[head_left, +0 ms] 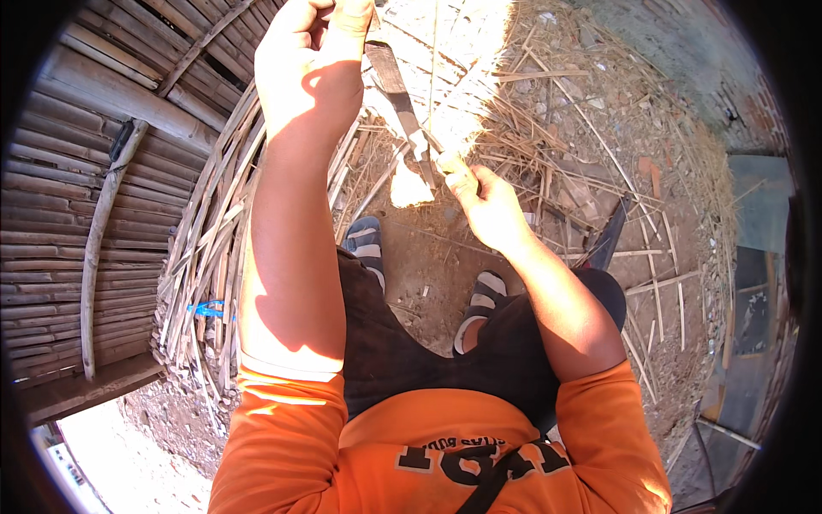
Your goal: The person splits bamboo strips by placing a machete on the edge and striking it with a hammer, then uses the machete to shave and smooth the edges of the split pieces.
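At centre frame the right hand [490,206] is closed around the handle of a dark-bladed knife [402,98] slanting up the frame. Higher, at top centre, the left hand [310,60] pinches a thin pale bamboo strip [434,60]. Splitting cleanly probably calls for a steady blade and a taut strip.

Orange long-sleeved shirt [411,454] w/ black-and-white block lettering. Black shorts [445,351]. Grey sandals w/ white straps [428,265]. Pale tan split bamboo strips [214,248]; one blue tie [208,308] in pile. Grey-brown bamboo wall [77,197].
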The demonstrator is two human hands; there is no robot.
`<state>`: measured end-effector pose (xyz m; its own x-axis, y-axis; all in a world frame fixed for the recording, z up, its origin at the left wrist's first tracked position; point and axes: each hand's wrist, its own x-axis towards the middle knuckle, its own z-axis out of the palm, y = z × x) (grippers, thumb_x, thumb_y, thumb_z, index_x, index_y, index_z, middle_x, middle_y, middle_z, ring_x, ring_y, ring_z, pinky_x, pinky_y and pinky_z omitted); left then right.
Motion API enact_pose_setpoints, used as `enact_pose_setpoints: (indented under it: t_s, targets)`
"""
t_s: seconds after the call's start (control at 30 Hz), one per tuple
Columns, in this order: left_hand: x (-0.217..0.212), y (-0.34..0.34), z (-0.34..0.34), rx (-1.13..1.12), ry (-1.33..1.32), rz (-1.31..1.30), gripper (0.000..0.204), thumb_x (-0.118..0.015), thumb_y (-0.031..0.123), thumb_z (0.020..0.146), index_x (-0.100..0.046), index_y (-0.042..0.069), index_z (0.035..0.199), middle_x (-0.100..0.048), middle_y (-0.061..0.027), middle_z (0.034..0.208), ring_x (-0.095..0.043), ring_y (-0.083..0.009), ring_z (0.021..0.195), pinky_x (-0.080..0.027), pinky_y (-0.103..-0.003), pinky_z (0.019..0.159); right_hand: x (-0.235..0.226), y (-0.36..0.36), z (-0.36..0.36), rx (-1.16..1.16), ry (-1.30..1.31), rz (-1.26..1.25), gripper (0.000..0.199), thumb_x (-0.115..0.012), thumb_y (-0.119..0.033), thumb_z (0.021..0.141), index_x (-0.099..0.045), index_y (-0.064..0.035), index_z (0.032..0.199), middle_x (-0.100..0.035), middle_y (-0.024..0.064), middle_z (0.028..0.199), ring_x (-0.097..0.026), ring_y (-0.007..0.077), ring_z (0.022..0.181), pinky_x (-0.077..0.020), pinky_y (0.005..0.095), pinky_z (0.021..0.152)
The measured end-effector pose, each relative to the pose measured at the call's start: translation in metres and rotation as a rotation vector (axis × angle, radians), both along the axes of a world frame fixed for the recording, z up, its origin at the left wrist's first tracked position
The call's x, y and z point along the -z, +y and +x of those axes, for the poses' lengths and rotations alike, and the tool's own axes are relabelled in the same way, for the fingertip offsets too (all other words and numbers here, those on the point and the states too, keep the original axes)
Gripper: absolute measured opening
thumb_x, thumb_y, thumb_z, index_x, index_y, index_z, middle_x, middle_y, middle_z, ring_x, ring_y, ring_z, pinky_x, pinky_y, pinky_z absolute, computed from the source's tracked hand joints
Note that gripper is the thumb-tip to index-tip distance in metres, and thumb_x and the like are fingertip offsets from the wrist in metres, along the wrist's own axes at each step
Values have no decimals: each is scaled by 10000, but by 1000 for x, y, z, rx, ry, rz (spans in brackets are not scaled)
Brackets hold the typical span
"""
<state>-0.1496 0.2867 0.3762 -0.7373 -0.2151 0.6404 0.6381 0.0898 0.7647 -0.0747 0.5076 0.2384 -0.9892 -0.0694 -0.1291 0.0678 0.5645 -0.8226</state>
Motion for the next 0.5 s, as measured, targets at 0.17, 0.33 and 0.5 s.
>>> enact_pose_setpoints:
  t_s: [0.17,0.33,0.5]
  targets:
    - [-3,-2,3,61,20,50,277,-663,254,1001,-661,-16,1061,-712,-97,920,-695,-170,844,-556,-304,820,38,-2,11,46,-181,228,461,-612,-405,982,-635,28,1136,-702,231,959,-697,321,961,-517,405,864]
    - [-3,2,4,25,-14,7,292,-679,267,990,-662,-17,1058,-720,-111,924,-702,-176,860,-560,-307,812,55,13,-4,126,-485,22,510,-606,-415,966,-623,48,1182,-703,196,928,-696,334,837,-554,416,798]
    - [0,-12,-4,-37,13,61,328,-695,295,977,-662,-20,1064,-722,-117,921,-703,-188,839,-554,-311,805,31,12,0,117,-241,-136,500,-632,-418,961,-619,44,1151,-648,132,815,-630,238,773,-523,366,770]
